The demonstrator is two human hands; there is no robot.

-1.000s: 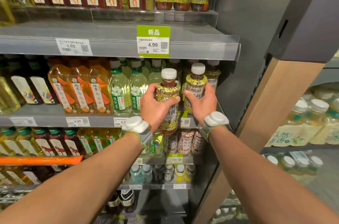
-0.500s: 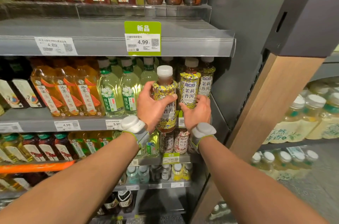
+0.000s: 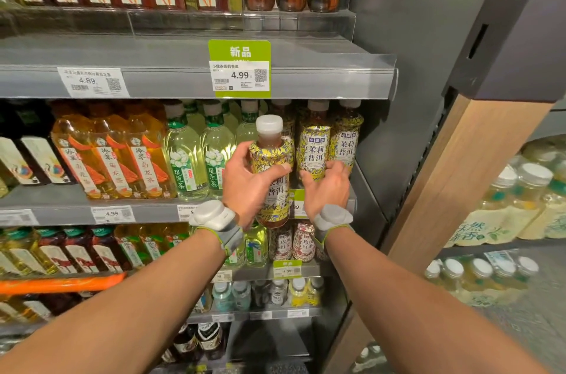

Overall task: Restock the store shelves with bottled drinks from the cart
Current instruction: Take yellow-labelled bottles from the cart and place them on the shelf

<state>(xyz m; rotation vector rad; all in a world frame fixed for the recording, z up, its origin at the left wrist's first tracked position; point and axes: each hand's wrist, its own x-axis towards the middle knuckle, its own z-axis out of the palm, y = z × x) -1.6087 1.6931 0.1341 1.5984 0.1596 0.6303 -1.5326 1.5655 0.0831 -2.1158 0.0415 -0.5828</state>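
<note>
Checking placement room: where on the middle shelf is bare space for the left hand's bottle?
Bare shelf shows before the dark bottles far left. The orange bottles, green bottles and yellow bottles stand packed at the front edge; behind the held bottle is hidden.

— What do the tags read?
— The green tag (image 3: 239, 68): "新品", 4.99; the white tag (image 3: 92, 81): 4.89.
— And bottles?
— The shelf bottle (image 3: 314, 150): "茉莉普洱"; the held bottle (image 3: 269, 156): "普洱"; the pale green bottle (image 3: 183, 165): "现泡茶".

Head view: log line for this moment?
left grip: holds yellow-label bottle before shelf edge | right grip: grips shelved bottle | step: not yet shelved
</note>
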